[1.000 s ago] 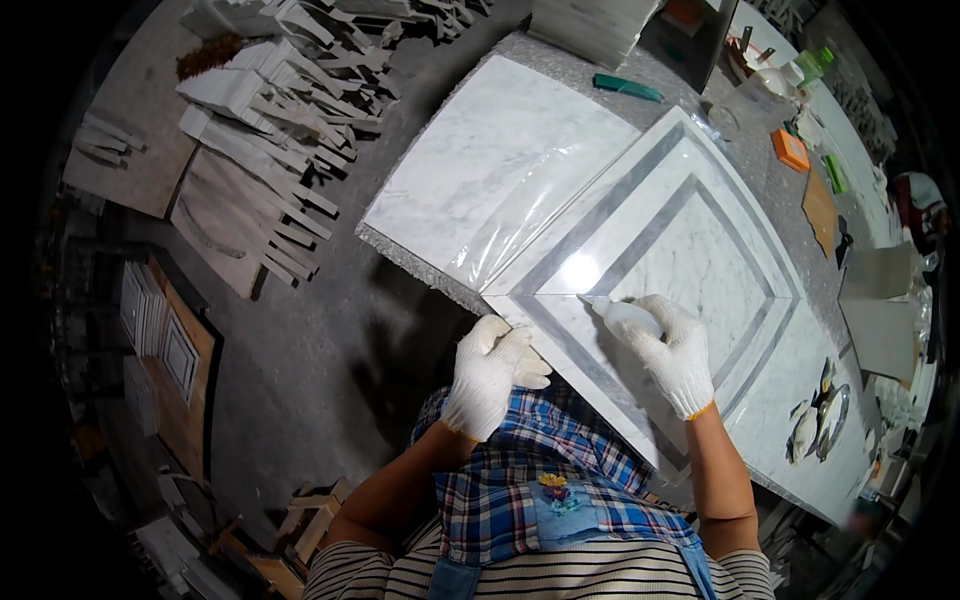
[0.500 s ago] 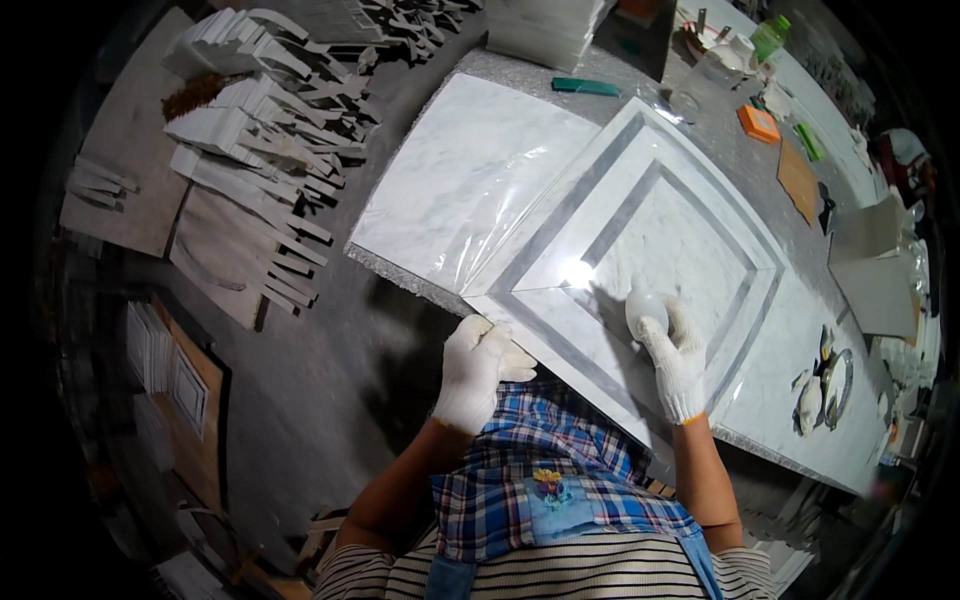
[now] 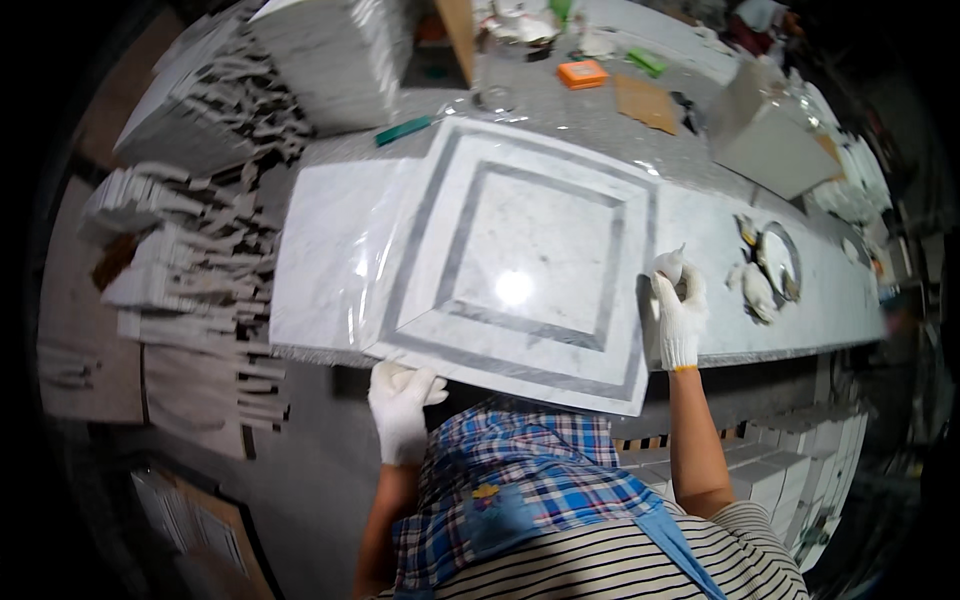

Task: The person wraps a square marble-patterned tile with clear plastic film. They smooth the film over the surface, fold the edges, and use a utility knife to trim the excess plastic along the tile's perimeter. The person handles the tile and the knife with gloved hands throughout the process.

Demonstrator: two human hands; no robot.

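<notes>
A square white marble panel (image 3: 545, 240) with two grey inlaid frames lies on the worktable, its near right corner jutting past the table edge. My left hand (image 3: 402, 408), in a white knit glove, is at the panel's near left corner. Its fingers are bent together against the edge; whether they grip anything is hidden. Just off the panel's right side, my gloved right hand (image 3: 682, 325) is closed around a small white squeeze bottle (image 3: 669, 264) with a thin pointed tip facing up. Beneath the panel's left side, clear film covers another pale marble slab (image 3: 330, 240).
Right of my right hand lie a round metal-rimmed dish (image 3: 778, 262) and a crumpled white glove (image 3: 756, 292). Behind the panel are a green bar (image 3: 403, 131), an orange box (image 3: 582, 74) and a clear bottle (image 3: 495, 75). Stacked stone strips (image 3: 170, 220) stand at left.
The view has turned, so the panel appears straighter and farther left. My right hand has moved with the squeeze bottle from over the panel to beyond its right edge. My left hand stays near the corner.
</notes>
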